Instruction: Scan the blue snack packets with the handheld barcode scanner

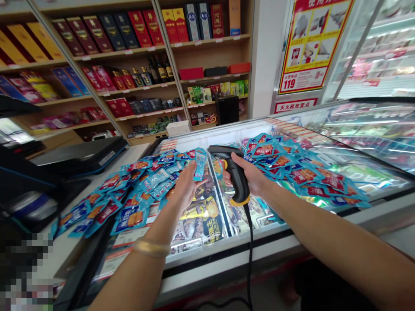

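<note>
My left hand (185, 186) holds a small blue snack packet (200, 164) upright between fingers and thumb, above a glass-topped freezer chest (227, 233). My right hand (252, 176) grips a black barcode scanner (234, 172) with a yellow base, its head turned toward the packet. A black cable (250, 259) hangs down from the scanner. A pile of blue and red snack packets (129, 194) is spread to the left of my left hand. A second pile of the same packets (301, 168) lies to the right of the scanner on the freezer lid.
A black register or scale (81, 157) and dark equipment stand on the counter at the left. Wooden shelves (136, 86) with boxed goods and bottles fill the back wall. A red and yellow poster (311, 43) hangs by glass-door coolers at the right.
</note>
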Action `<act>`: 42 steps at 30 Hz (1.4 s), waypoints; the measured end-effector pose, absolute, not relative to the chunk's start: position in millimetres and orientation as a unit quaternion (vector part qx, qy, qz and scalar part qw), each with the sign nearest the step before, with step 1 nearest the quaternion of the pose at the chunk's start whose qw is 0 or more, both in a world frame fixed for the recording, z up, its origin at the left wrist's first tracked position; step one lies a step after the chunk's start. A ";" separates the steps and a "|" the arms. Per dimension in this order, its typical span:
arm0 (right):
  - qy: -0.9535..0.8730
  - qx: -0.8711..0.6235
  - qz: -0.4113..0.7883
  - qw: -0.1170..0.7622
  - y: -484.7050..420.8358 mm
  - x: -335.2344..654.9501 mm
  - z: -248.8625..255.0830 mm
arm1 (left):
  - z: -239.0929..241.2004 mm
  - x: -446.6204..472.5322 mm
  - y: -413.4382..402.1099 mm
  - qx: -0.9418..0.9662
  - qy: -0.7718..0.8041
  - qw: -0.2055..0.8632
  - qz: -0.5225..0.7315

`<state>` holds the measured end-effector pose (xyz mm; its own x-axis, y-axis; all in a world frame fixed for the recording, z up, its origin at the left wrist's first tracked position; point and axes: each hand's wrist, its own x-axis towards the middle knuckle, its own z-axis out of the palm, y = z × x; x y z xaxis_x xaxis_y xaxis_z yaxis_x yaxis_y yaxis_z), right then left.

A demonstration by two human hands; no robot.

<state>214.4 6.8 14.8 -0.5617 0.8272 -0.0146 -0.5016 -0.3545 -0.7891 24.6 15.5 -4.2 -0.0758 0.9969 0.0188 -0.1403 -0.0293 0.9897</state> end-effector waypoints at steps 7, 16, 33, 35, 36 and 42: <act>-0.382 -0.226 0.743 0.501 1.8 282.3 29.5 | 0.7 87.1 22.8 0.728 0.453 0.210 0.469; -0.357 -0.279 0.677 0.581 -14.7 364.9 23.4 | -24.0 163.1 9.9 0.890 0.423 0.053 0.162; -0.348 -0.286 0.670 0.589 -10.1 369.0 25.2 | -15.8 174.7 16.5 0.861 0.473 0.023 0.184; -0.357 -0.279 0.669 0.590 -9.9 362.5 28.2 | -14.8 160.7 14.3 0.862 0.469 0.016 0.194; -0.361 -0.275 0.668 0.590 -9.5 358.3 29.6 | -14.0 151.7 13.4 0.861 0.468 0.010 0.198; -0.380 -0.256 0.694 0.556 -5.2 315.1 35.7 | -6.6 71.1 17.2 0.833 0.505 -0.013 0.226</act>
